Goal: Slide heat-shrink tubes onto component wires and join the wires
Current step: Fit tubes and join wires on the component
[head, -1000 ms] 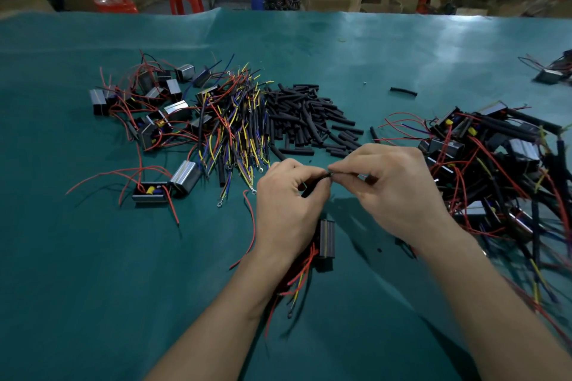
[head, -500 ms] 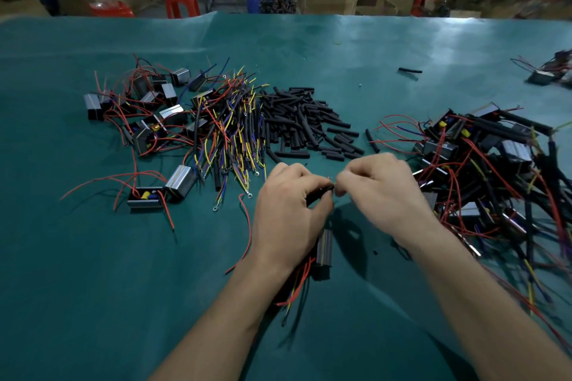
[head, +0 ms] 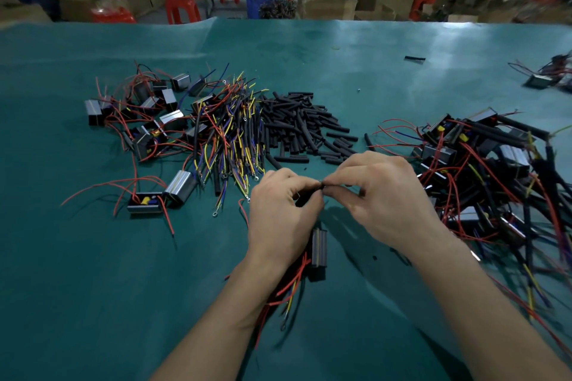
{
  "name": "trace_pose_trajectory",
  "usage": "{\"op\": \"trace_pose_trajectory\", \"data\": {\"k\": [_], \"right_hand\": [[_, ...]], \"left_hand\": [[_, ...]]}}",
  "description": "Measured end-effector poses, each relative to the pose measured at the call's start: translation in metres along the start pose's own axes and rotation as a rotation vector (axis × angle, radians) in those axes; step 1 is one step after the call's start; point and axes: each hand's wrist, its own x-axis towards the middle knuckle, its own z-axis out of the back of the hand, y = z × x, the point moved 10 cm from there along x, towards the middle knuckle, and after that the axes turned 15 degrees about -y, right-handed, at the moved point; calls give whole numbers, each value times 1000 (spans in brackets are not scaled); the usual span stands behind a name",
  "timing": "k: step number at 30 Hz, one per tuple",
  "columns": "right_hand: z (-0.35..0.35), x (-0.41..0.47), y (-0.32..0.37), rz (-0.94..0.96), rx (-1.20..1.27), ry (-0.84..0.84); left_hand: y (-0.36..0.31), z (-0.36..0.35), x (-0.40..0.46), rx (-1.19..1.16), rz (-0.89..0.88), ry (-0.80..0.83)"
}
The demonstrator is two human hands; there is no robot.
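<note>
Hands fingertip to fingertip, both pinching a black heat-shrink tube between them above the table.

teal table cover; black heat-shrink tubes; red, yellow, blue wires; red stools.

Your left hand and right hand are bare; both forearms are bare too; no sleeves, gloves or rings show.

Black tubes heaped, component dangling wires
</note>
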Motion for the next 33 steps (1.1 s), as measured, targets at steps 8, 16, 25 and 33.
{"op": "trace_pose_trajectory", "data": {"k": [8, 16, 25, 33], "right_hand": [[-4, -2, -12, -187, -36, 57], [-27, -29, -57, -919, 493, 11], [-49, -40, -47, -1121, 801, -21], [-39, -34, -42, -1081, 837, 14]], "left_hand": [[-5, -2, -2, -6, -36, 26], [-6, -4, -3, -68, -32, 58], [2, 1, -2, -112, 18, -7], [7, -5, -2, -195, 84, 50]]}}
